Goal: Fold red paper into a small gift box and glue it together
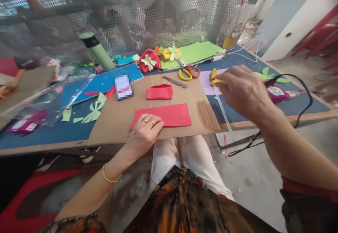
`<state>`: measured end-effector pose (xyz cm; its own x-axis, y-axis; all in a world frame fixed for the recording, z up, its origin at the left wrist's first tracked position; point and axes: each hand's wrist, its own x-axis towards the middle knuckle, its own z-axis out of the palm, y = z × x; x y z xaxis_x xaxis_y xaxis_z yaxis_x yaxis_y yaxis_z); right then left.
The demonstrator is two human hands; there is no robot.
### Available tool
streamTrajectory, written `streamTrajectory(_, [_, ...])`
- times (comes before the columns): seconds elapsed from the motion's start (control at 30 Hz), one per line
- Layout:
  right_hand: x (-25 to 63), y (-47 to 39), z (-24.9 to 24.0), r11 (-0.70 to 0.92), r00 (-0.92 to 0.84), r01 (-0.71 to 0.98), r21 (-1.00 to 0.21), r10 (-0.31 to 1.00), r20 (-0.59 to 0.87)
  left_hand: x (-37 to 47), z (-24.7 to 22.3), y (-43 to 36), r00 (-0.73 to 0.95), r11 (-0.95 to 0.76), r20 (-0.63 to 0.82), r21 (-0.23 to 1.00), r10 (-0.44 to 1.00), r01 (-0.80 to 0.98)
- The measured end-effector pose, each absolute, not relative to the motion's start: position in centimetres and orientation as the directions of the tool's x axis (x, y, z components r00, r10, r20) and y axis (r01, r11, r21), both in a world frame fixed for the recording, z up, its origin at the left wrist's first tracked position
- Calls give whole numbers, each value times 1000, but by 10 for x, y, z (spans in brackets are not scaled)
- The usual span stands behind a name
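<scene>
My left hand [147, 130] lies at the near left edge of a folded red sheet [174, 116], its fingers pressed together on it. The sheet rests on brown cardboard [105, 120]. My right hand [240, 90] is over the right side of the table, fingers closed round a yellow tool [214, 75] whose lower part they hide. Just beyond the sheet sits a small folded red piece [159, 92]. Behind that lie a grey blade [174, 81] and scissors [186, 73] with yellow and red handles. A clear stick [223, 112] is below the tool.
A phone [123, 87] lies left of the red pieces, near green paper cutouts [95, 110]. Farther back are a green bottle [98, 52], red and yellow bow-topped items, green sheets [195, 53] and a drink cup [236, 26]. A black cable [307, 88] loops at right.
</scene>
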<state>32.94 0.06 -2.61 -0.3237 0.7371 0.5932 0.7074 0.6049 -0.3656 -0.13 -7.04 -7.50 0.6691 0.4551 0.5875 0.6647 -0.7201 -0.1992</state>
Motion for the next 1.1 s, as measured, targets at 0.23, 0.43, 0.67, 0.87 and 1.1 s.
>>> streamTrajectory(0.23, [258,-64,-59,824,-756,566,-18,528,387,17,-78,-77,604,-669,581,-133,545,731])
streamTrajectory(0.43, [269,-67,-82,791,-671,587,-171,594,444,-16,-75,-96,471,-573,565,4,678,820])
streamTrajectory(0.67, [274,-62,-76,774,-594,508,-378,633,497,-43,-79,-96,378,-574,566,216,733,790])
streamTrajectory(0.87, [278,-58,-73,689,-525,499,-525,723,449,-44,-76,-83,385,-606,555,291,737,740])
streamTrajectory(1.1, [276,-48,-66,506,-412,578,-640,858,306,-50,-68,-59,249,-439,398,509,883,740])
